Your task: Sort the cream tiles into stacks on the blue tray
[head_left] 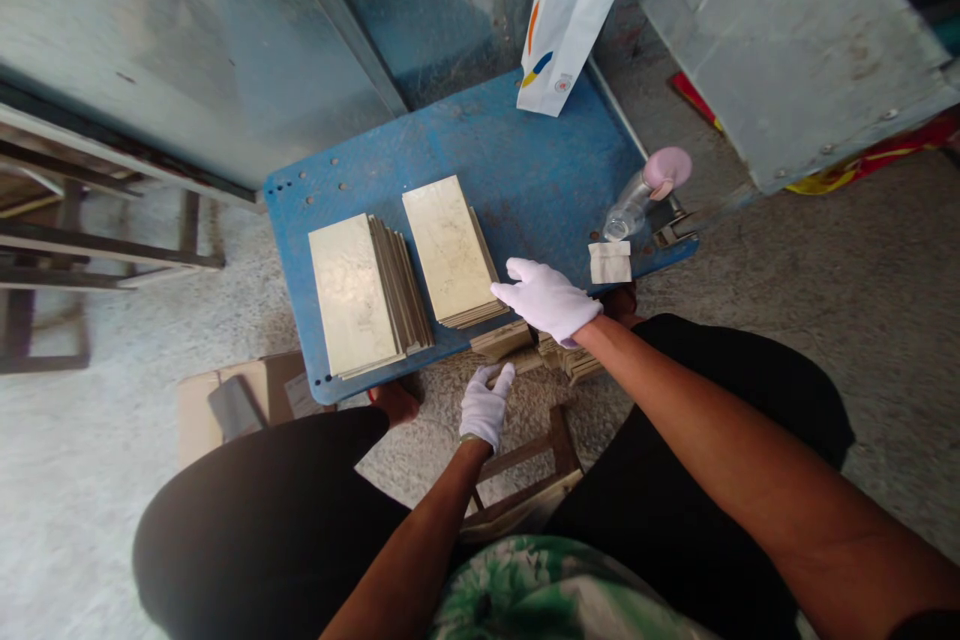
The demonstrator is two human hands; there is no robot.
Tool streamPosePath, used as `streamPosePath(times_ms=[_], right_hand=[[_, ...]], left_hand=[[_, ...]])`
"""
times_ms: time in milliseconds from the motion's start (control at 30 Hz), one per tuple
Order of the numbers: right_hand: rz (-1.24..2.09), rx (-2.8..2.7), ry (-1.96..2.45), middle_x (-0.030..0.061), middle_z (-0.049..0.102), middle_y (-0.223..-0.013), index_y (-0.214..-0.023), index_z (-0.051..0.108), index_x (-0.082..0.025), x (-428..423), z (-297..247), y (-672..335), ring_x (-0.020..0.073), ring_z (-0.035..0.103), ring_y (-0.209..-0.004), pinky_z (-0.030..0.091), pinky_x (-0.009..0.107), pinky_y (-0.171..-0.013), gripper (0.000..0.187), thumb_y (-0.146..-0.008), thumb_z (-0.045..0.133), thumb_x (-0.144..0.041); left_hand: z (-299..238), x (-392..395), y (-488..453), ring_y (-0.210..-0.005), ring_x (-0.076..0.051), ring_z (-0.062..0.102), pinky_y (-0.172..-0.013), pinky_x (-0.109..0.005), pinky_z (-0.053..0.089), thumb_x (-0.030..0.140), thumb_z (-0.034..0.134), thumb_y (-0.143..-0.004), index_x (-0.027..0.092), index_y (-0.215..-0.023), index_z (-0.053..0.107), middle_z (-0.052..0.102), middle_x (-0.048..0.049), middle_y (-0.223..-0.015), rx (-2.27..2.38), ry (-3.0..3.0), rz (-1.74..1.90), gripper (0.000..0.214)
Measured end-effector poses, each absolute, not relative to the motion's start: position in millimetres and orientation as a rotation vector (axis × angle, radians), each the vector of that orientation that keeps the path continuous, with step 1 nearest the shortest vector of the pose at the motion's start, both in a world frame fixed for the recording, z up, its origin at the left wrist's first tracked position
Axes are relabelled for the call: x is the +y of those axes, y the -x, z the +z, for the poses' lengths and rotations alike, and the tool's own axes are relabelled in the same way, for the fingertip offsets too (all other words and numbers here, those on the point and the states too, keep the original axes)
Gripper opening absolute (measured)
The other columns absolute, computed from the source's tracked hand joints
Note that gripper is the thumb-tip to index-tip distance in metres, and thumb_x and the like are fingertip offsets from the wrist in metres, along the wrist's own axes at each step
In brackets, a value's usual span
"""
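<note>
Two stacks of cream rectangular plates lie on a blue table (pixel 525 135). The left stack (pixel 352 295) leans over, its lower edges fanned out to the right; the right stack (pixel 454 250) is neater. My right hand (pixel 551 302), in a white glove, is at the near right corner of the right stack, fingers stretched out and thumb apart. Whether its fingertips touch the plates I cannot tell. My left hand (pixel 484 408), gloved too, hovers just off the table's front edge with fingers apart. Beside it are more brownish plates (pixel 501 340), partly hidden under my right hand.
A clear bottle (pixel 628 208) with a pink top (pixel 667 166) and a folded pale cloth or paper (pixel 610 262) sit at the table's right. A white bag (pixel 577 20) stands at the back. Below are a wooden stool (pixel 525 470) and a cardboard piece (pixel 196 415); a metal panel (pixel 787 50) is at right.
</note>
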State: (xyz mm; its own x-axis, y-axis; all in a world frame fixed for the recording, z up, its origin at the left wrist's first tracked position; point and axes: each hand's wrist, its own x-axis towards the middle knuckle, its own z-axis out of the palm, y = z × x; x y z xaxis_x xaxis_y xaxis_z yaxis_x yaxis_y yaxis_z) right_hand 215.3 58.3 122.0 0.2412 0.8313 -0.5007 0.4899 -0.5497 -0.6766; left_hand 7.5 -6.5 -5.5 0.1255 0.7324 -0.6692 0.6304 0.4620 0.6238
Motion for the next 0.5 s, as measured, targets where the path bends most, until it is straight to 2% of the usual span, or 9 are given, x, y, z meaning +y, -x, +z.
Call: streamPosePath(times_ms=[167, 333, 433, 500], right_hand=[[1.238, -1.210, 2.125, 0.0148, 0.061, -0.125, -0.115, 0.057, -0.016, 58.4, 122.3, -216.3, 0.0272, 0.057, -0.114, 0.043, 0.035, -0.089, 0.042, -0.085, 0.052, -0.045], [1.269, -1.191, 2.136, 0.0145, 0.062, -0.123, -0.118, 0.056, -0.016, 58.4, 124.3, -215.7, 0.0256, 0.059, -0.111, 0.044, 0.034, -0.087, 0.043, -0.086, 0.054, -0.044], [1.261, -1.197, 2.127, 0.0139, 0.063, -0.121, -0.116, 0.057, -0.016, 58.3, 125.4, -214.8, 0.0233, 0.060, -0.108, 0.043, 0.031, -0.084, 0.041, -0.086, 0.055, -0.043], [1.255, -1.235, 2.129, 0.0122, 0.066, -0.113, -0.107, 0.059, -0.016, 58.1, 127.3, -214.4, 0.0212, 0.061, -0.100, 0.042, 0.028, -0.078, 0.033, -0.086, 0.054, -0.042]], left_hand=[[-11.4, -9.5, 3.1, -0.100, -0.024, 0.065, -0.093, -0.031, 0.047, 0.036, 0.078, -0.065, 0.017, -0.106, 0.068, 0.070, -0.0105, -0.107, 1.465, -1.257, 0.068, 0.046], [-20.3, -8.4, 13.5, -0.096, -0.022, 0.067, -0.091, -0.032, 0.050, 0.022, 0.069, -0.070, 0.013, -0.118, 0.063, 0.071, -0.0114, -0.105, 1.310, -1.318, -0.030, 0.049], [-20.7, -7.2, 14.2, -0.109, -0.022, 0.062, -0.102, -0.033, 0.043, 0.014, 0.065, -0.070, 0.013, -0.109, 0.068, 0.068, -0.0116, -0.114, 1.320, -1.327, -0.045, 0.040], [-18.5, -3.2, 12.2, -0.113, -0.023, 0.060, -0.105, -0.034, 0.039, 0.014, 0.065, -0.069, 0.014, -0.103, 0.071, 0.067, -0.0104, -0.116, 1.340, -1.311, -0.070, 0.035]])
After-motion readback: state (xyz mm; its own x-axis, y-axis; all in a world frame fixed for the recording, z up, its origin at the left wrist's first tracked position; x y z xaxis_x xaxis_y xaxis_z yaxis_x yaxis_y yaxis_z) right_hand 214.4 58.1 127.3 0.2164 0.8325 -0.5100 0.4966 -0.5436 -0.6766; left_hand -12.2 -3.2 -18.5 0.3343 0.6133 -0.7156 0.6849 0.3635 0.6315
